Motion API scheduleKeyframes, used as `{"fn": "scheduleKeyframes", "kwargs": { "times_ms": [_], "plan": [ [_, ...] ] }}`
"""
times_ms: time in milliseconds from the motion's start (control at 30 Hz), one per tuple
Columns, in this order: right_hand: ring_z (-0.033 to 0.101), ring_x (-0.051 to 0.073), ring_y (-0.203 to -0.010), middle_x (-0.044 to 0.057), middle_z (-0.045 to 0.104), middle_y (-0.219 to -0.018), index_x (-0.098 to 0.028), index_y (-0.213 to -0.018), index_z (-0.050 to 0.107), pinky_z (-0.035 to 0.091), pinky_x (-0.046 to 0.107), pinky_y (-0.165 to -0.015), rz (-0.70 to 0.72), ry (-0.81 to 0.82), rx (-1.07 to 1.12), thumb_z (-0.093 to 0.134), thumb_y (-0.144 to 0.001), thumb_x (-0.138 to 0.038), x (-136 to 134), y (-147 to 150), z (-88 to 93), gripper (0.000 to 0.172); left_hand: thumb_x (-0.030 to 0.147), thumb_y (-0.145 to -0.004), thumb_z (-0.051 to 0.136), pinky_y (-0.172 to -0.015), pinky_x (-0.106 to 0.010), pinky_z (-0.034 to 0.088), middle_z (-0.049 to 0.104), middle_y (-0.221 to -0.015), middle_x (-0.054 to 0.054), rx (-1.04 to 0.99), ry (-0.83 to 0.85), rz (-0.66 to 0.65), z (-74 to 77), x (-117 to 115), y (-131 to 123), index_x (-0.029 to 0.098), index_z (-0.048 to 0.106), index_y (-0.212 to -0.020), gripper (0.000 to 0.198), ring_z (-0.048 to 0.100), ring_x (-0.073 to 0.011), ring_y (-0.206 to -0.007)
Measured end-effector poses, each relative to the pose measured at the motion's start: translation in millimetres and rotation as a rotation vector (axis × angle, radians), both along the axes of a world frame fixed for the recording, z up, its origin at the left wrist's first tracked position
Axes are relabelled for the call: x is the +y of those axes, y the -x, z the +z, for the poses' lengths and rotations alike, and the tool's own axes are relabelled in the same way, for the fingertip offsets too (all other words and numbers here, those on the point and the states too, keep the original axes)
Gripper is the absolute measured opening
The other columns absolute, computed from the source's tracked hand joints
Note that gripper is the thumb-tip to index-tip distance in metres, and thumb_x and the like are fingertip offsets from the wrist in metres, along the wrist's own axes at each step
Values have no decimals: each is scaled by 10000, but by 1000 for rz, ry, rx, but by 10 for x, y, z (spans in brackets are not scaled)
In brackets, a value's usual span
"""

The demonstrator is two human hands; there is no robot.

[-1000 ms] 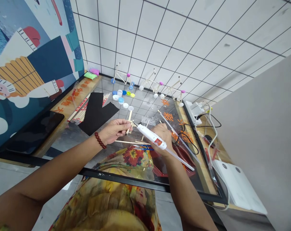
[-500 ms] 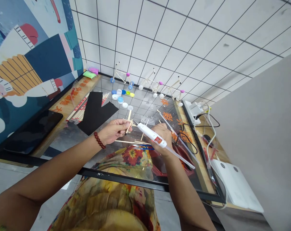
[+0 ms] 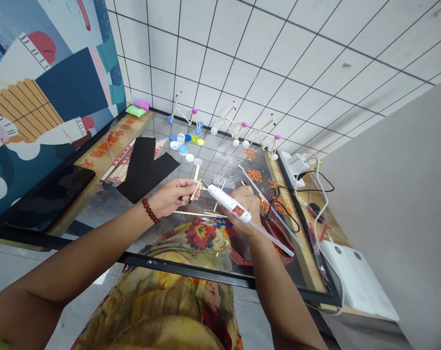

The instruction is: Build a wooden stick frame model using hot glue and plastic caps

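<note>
Between thumb and fingers, my left hand (image 3: pixel 176 195) pinches a small frame of wooden sticks (image 3: pixel 197 173) with a pale cap at its far end. In my right hand (image 3: pixel 246 204) is a white hot glue gun (image 3: pixel 228 201). Its nozzle points left at the stick joint by my left fingertips; whether it touches cannot be made out. A clear glue stick (image 3: pixel 273 239) sticks out of the gun's back. Below the hands lie blue-handled thread snips (image 3: pixel 218 221) and loose wooden sticks (image 3: pixel 184 214).
Three finished-looking stick bicycles (image 3: pixel 186 114) stand along the wall. Coloured bottle caps (image 3: pixel 183 150) lie in front of them. Black card (image 3: pixel 142 170) rests on packed sticks at left, near a phone (image 3: pixel 53 197). A power strip (image 3: pixel 296 163) with cables is at right.
Both hands stay almost still, with the glue gun's nozzle held at the stick joint. The gun has shifted very slightly to the left and up.
</note>
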State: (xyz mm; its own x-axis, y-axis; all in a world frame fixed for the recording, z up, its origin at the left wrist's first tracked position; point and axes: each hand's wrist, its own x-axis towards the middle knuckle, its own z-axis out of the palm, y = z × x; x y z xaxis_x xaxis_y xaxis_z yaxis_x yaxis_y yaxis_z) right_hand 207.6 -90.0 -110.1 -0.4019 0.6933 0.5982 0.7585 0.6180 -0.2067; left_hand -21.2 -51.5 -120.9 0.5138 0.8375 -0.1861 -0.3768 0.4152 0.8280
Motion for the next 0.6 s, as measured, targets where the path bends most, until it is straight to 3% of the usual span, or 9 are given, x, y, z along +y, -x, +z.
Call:
{"fn": "scheduleKeyframes", "kwargs": {
  "times_ms": [233, 433, 600],
  "plan": [
    [442, 148, -549, -23, 469, -551, -225, -601, 417, 351, 337, -650, 39, -23, -2, 513, -805, -275, 7, 6, -14, 231, 283, -661, 813, -372, -132, 189, 649, -684, -59, 6, 3, 2, 10, -4, 2, 84, 678, -751, 258, 358, -3, -444],
    [433, 156, -562, -17, 433, -537, -226, -586, 368, 328, 333, -640, -43, -68, -13, 499, -816, -257, 14, -8, -25, 266, 273, -659, 813, -371, -132, 187, 646, -676, -50, 16, -4, 0, 29, -10, 0, 84, 664, -725, 249, 345, 0, -436],
    [447, 159, -571, -10, 465, -553, -221, -593, 400, 331, 334, -659, -14, -65, -61, 510, -800, -255, 19, 4, -38, 237, 280, -682, 798, -371, -127, 193, 646, -691, -55, 10, 4, -13, 24, -17, -2, 80, 679, -777, 252, 358, -1, -444]
  ]
}}
